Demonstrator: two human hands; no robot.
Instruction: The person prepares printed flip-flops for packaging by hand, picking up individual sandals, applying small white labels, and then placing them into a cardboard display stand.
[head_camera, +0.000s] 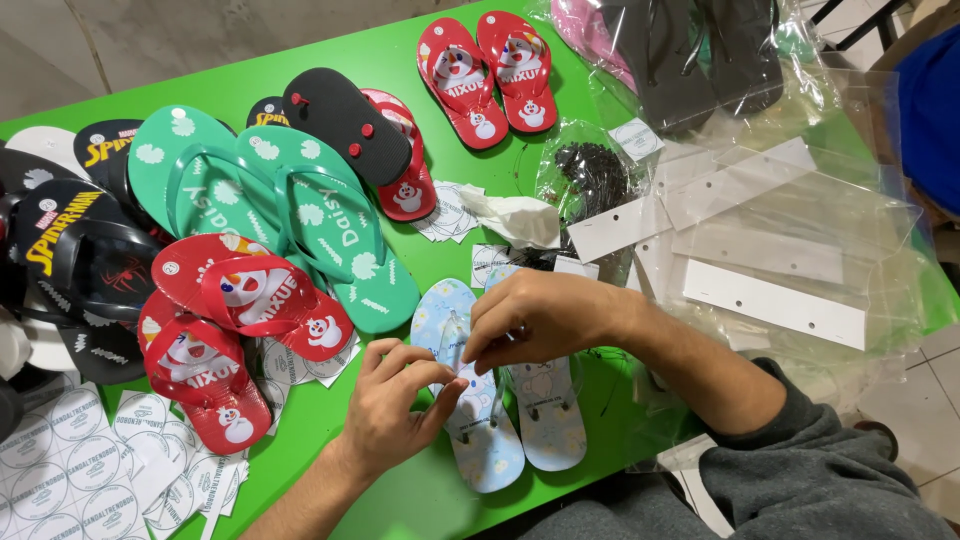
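A pair of pale blue flip-flops (545, 425) lies side by side at the near edge of the green table (400, 500). My left hand (395, 410) pinches at the strap of the left one (480, 445) with thumb and fingers. My right hand (535, 315) rests over the tops of both, fingertips closed on something small at the strap, too small to make out. Both hands meet over the same spot.
Red flip-flops (225, 335), green ones (300, 215), black ones (85, 250) and a second red pair (490, 75) crowd the left and back. Round sticker sheets (70, 465) lie at the near left. Clear plastic bags (770, 230) and a bag of black fasteners (595, 175) fill the right.
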